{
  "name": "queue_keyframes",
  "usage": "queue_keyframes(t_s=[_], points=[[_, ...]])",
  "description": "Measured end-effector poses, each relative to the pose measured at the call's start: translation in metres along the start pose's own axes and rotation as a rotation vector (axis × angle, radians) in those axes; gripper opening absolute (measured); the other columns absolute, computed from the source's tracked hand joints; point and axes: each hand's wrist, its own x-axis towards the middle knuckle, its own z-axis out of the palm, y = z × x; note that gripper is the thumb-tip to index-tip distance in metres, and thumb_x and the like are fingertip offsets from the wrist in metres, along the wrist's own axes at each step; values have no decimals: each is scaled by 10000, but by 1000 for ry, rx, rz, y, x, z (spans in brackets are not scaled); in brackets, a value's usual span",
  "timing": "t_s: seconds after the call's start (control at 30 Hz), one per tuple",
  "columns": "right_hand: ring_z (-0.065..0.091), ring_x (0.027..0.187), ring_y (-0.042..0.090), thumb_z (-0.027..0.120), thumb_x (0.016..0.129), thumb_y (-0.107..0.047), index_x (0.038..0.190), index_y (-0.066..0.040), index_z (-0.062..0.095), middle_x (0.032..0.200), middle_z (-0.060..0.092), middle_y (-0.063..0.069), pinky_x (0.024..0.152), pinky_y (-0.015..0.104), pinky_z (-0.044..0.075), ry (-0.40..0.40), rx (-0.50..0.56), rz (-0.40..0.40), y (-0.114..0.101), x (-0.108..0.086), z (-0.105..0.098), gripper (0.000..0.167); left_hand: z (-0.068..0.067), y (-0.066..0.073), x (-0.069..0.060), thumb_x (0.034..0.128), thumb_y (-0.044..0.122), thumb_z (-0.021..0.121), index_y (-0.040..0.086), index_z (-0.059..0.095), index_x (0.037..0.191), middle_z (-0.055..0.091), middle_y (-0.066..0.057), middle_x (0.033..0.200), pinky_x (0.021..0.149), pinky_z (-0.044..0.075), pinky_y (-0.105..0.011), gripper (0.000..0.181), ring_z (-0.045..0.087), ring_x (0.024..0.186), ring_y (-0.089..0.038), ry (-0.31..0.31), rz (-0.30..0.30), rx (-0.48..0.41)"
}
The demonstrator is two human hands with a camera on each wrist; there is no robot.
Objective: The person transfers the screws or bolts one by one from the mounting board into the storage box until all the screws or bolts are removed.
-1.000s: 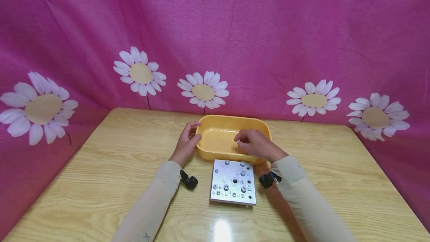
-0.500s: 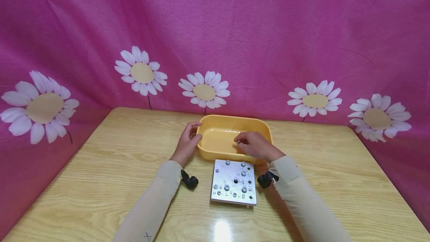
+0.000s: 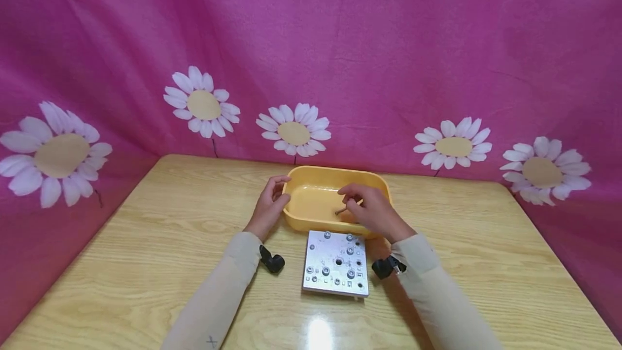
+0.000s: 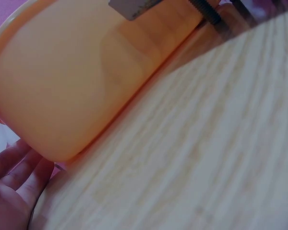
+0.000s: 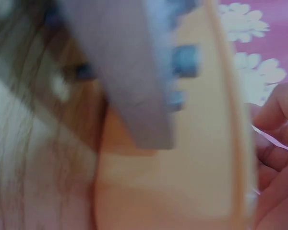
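A yellow plastic tub (image 3: 311, 225) stands on the wooden table near the curtain. My left hand (image 3: 268, 207) holds its left end, with thumb and index finger at the rim; in the left wrist view, several fingers (image 4: 20, 165) lie against the outside of its corner. Over the tub's right part, my right hand (image 3: 371, 209) pinches a small screw (image 3: 340, 211), which slants down to the left from the thumb. The index finger is stretched out above it. A square metal plate (image 3: 324, 255), with several bolts and holes, sits just in front of the tub.
The plate (image 5: 129, 81) is raised off the table, with bolt ends below it. A pink curtain (image 3: 379, 58) with printed daisies hangs behind the table (image 3: 184, 231). Black wrist cameras (image 3: 272, 261) are worn on both wrists.
The right index finger has lifted away from the thumb, and more of the screw shows below the hand. The left hand, tub and plate keep their places.
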Motion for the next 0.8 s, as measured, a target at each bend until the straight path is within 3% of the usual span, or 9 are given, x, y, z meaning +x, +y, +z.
queue_keyframes(t_s=[0.27,0.43,0.67,0.8], points=[[580,775,134,518,886,-12,1101,-105,673,896,649,-6,688,320,541,131,11,-106,-26,-25,-23,281,0,0,0,878,29,543,106,505,1276,509,-135,1294,1083,337,-370,407,473,1207,-266,-8,4,-20],[580,792,112,525,896,-12,1110,-129,668,901,640,-45,705,344,539,143,22,-119,-32,-36,-30,283,-3,4,0,892,-2,533,56,487,1308,488,-207,1312,1093,319,-386,423,454,1230,-319,-27,-9,-37],[594,785,101,526,898,-5,1104,-125,667,894,646,-47,692,349,541,140,36,-126,-35,-45,-33,277,-3,32,-14,883,-28,510,-16,460,1313,464,-275,1306,1092,321,-407,433,441,1235,-374,-47,-16,-23],[594,795,109,535,898,-5,1100,-123,671,908,662,0,687,333,540,106,34,-117,-37,-49,-36,271,-2,32,-15,883,-20,512,-9,464,1310,466,-266,1314,1098,319,-403,429,442,1243,-362,-47,-17,-25]])
